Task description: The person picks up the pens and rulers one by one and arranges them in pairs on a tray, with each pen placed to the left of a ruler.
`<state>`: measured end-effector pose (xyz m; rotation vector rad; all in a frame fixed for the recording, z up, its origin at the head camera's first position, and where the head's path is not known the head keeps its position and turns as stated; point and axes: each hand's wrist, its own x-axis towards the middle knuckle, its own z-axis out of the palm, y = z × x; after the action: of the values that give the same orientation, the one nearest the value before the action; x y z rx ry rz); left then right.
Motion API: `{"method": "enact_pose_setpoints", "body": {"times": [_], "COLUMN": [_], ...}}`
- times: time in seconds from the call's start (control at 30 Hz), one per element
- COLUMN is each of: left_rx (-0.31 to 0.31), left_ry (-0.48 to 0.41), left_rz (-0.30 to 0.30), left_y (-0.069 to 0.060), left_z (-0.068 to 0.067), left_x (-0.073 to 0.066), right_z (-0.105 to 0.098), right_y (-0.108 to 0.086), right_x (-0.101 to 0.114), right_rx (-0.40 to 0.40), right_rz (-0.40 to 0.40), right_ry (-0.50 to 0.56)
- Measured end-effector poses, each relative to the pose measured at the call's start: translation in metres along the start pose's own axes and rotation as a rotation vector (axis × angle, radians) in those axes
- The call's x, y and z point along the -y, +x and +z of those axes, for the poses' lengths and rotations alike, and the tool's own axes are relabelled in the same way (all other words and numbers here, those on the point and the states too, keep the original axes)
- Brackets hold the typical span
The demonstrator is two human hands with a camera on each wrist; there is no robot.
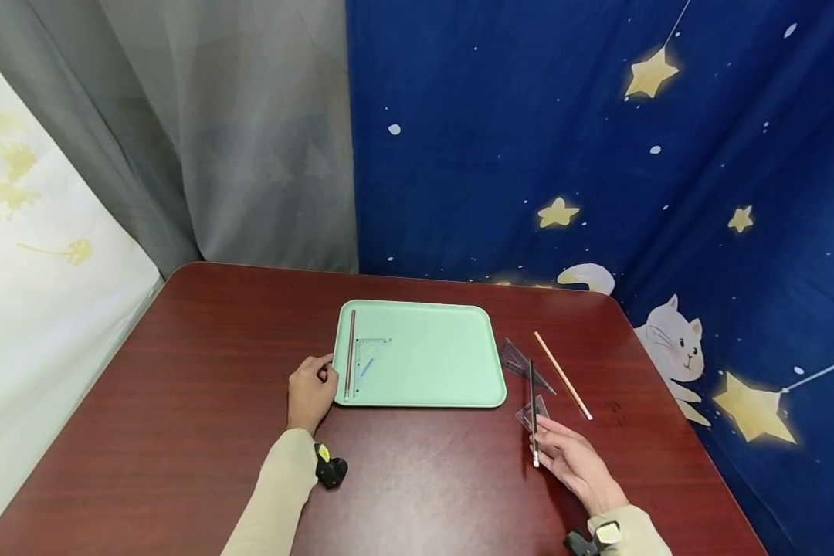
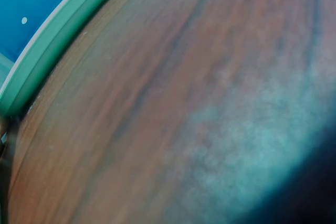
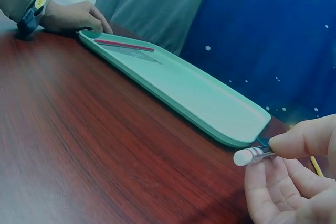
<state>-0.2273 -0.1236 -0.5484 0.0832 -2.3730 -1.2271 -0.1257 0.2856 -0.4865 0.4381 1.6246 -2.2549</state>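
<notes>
Steadying the tray [image 1: 431, 355] is, we judge, why our left hand [image 1: 311, 392] holds its left rim; red pencil [image 1: 350, 355] and one set square [image 1: 365, 359] lie inside, along that side. Fingers: left curled on the rim; right hand [image 1: 573, 463] pinches the black pencil [image 1: 532, 395] near its eraser [image 3: 242, 157], barely parted, over the bench [image 1: 208, 386] beside the tray.

No readable text. Clear set square [image 1: 365, 357] in green tray [image 1: 438, 355]: slanted blue lettering [image 1: 367, 367], too small to read; fine scale marks along edges, numbers illegible. Yellow patch [image 1: 323, 453] on left wrist device [image 1: 331, 469]: any characters unreadable. Set square right of tray [image 1: 517, 360]: markings unclear.
</notes>
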Motion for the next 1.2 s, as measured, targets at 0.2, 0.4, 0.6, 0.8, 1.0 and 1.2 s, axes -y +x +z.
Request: {"method": "enact_pose_setpoints", "body": {"times": [0.2, 0.4, 0.6, 0.8, 1.0, 1.2], "left_rx": [-0.011, -0.007, 0.006, 0.016, 0.013, 0.022], "left_ry": [0.001, 0.003, -0.002, -0.014, -0.021, -0.026], "left_rz": [0.011, 0.007, -0.002, 0.000, -0.006, -0.012], "left_y": [0.000, -0.002, -0.002, -0.001, 0.000, -0.001], "left_z": [0.000, -0.001, 0.000, 0.000, -0.002, -0.003], "left_x": [-0.001, 0.000, 0.002, 0.000, -0.002, -0.004], "right_z": [0.010, 0.024, 0.038, 0.050, 0.062, 0.073], "right_y": [0.005, 0.009, 0.015, 0.021, 0.026, 0.032], "right_x": [-0.002, -0.003, -0.004, -0.002, 0.001, 0.002], "right_rx": [-0.028, -0.105, -0.124, -0.120, -0.113, -0.105], "right_rz": [-0.023, -0.034, -0.036, -0.052, -0.060, -0.067], "right_ry": [-0.013, -0.034, -0.057, -0.061, -0.045, -0.055]}}
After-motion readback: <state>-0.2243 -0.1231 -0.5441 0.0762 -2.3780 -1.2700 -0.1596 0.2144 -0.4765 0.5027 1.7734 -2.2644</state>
